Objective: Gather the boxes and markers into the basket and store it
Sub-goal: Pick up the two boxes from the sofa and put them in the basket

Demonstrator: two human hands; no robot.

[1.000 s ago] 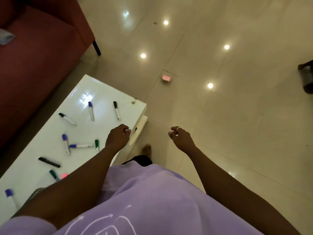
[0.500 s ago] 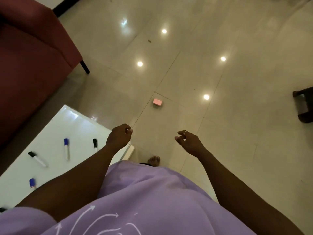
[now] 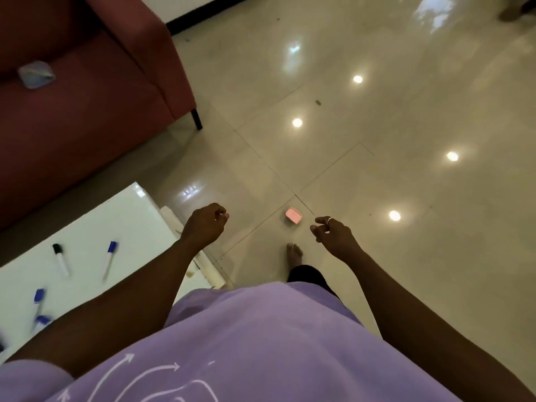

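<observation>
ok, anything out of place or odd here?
Yes. A small pink box lies alone on the floor tiles, off the white table, just ahead of the bare foot. Markers lie scattered at mixed angles on the table. No basket is in view. The left hand and right hand hold nothing.

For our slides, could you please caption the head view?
Left hand and right hand hold nothing; a small pink box lies on the floor ahead, markers on the white table.
</observation>
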